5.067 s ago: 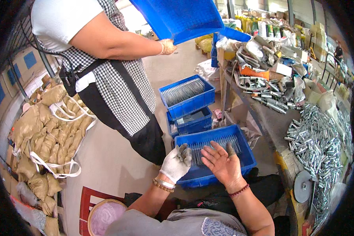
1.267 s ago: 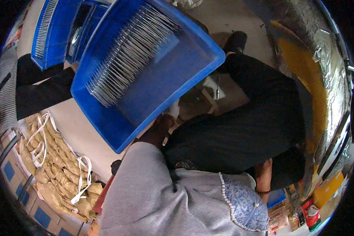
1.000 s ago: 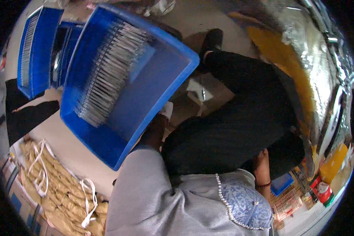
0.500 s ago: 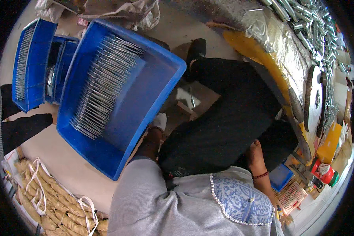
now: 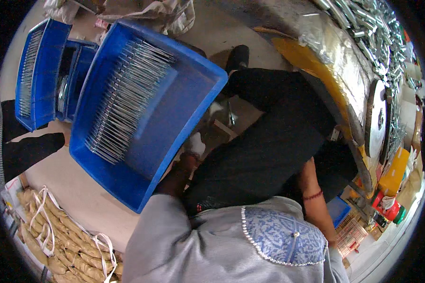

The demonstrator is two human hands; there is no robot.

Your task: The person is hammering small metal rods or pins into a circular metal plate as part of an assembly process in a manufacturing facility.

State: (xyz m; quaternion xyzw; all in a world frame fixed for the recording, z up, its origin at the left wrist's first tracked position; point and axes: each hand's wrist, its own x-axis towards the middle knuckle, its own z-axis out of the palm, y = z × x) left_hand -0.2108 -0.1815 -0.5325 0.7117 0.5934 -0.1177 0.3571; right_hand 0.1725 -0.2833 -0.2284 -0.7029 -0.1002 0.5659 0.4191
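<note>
A large blue plastic tray (image 5: 174, 108) with a long row of thin metal pins laid in it is tilted in front of me. My left hand (image 5: 195, 144), in a white glove, grips it from under its lower right edge; most of the hand is hidden by the tray. My right forearm with a red bracelet (image 5: 312, 195) reaches down beside my black trousers (image 5: 269, 141). The right hand itself is hidden behind the dark cloth.
Two more blue trays of pins (image 5: 40, 75) stand at the upper left. Another person's dark legs (image 5: 26, 151) are at the left. Tan sacks with white handles (image 5: 56, 236) lie lower left. A bench heaped with metal parts (image 5: 363, 28), a round disc (image 5: 377, 118) and a yellow box (image 5: 395, 165) lie right.
I lifted the tray off the floor and hold it tilted in my left hand. My view has swung downward and the tray has drifted slightly right in it.
</note>
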